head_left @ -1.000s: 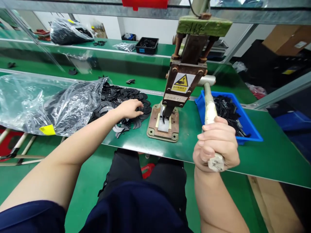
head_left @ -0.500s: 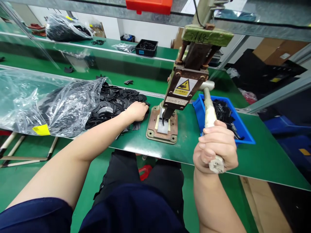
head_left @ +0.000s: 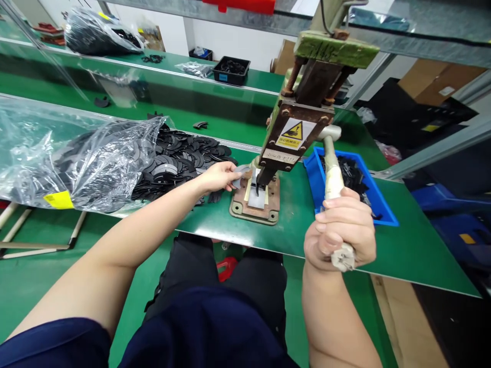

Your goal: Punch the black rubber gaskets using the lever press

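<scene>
Just left of the press [head_left: 297, 99], my left hand [head_left: 221, 176] has its thumb and fingers pinched on a thin grey piece [head_left: 241, 176], whose far end reaches over the near-left side of the base plate [head_left: 238, 198]; I cannot tell whether it is one layer or several, or whether it touches the plate. My right hand [head_left: 341, 232] is wrapped firmly around the lower end of the pale, taped lever [head_left: 333, 179], which slants up toward the right side of the press. Beneath the ram, I see a small black part [head_left: 257, 190] on a light metal plate [head_left: 256, 201] set on the base plate. Beyond my left hand, a pile of dark curved pieces [head_left: 184, 153] spreads over the green table [head_left: 291, 227], spilling from the mouth of a clear plastic bag [head_left: 118, 148] that bears a yellow label [head_left: 59, 200] on its near edge. To the right of the press, behind my right hand, sits a blue bin [head_left: 384, 212] holding a heap of black parts [head_left: 347, 174]. I can make out a warning sticker [head_left: 295, 134] on the front of the press. On the shelf behind, I see a black tray [head_left: 231, 77] of dark bits.
</scene>
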{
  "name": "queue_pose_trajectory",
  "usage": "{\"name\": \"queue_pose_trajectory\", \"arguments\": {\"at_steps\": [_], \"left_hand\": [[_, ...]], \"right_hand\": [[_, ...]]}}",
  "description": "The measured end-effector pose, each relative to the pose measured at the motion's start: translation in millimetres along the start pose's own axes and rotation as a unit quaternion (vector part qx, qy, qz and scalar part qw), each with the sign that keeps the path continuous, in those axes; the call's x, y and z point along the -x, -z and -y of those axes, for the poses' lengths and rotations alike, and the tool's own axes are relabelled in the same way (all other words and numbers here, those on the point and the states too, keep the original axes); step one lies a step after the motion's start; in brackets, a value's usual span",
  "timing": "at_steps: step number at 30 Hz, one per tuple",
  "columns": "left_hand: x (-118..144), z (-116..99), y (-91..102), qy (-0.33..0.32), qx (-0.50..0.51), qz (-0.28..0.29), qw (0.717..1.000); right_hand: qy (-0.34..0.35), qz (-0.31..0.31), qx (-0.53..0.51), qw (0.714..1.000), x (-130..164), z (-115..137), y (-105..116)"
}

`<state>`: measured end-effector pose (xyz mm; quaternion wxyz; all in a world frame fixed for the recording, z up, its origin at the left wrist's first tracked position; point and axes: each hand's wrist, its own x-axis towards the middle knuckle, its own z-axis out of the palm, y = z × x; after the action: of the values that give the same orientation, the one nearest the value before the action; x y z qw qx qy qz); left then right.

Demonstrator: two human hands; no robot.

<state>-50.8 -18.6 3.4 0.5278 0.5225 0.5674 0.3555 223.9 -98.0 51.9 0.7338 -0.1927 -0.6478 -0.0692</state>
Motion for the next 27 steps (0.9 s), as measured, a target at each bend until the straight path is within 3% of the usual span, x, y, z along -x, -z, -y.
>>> {"name": "queue_pose_trajectory", "arguments": {"at_steps": [6,22,27], "left_hand": [[-3.9,-4.3,-26.5,-0.005,0.017,0.022,1.000],[-16.8,-2.9,-23.1,-0.026,-0.009,0.077,0.997],[-18.7,2.1,-22.9,-0.028,-0.025,0.069,0.997]], "right_hand": [[-0.002,0.011,0.008,1.000,-0.9,0.4,0.8],[0.005,-0.031,0.010,0.999,-0.1,-2.1,-6.5],[0.019,-0.032,-0.008,0.999,1.6,-6.8,-5.5]]}}
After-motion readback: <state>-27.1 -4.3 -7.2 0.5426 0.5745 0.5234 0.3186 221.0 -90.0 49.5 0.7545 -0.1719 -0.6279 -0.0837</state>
